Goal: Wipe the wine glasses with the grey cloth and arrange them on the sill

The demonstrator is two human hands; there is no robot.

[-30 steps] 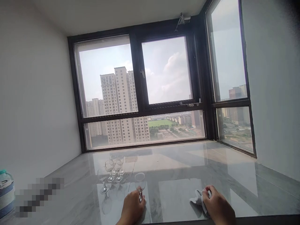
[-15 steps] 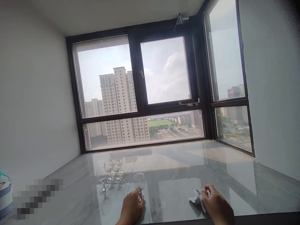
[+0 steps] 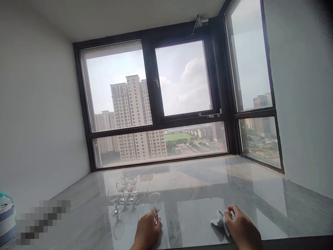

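My left hand (image 3: 147,227) is closed around the stem of a clear wine glass (image 3: 155,200), which stands upright on the glossy sill. Its bowl rises above my fingers, and its foot is partly hidden by them. Off to the right, my right hand (image 3: 243,225) pinches a crumpled white cloth (image 3: 220,221); part of the cloth hangs down to the sill, and the rest is covered by the hand. Left of the held glass, several more wine glasses stand upright in a cluster, with one glass (image 3: 116,205) nearest to me.
The grey marble-look sill (image 3: 197,194) mirrors the light and ends at a dark front edge. Dark-framed windows (image 3: 153,83) rise behind it. At the far left stands a clear container (image 3: 7,218) with a green cap and a blue-and-white label. White walls close both sides.
Almost nothing differs. The view has shifted very slightly, and both hands keep their grips on the wine glass and the cloth.
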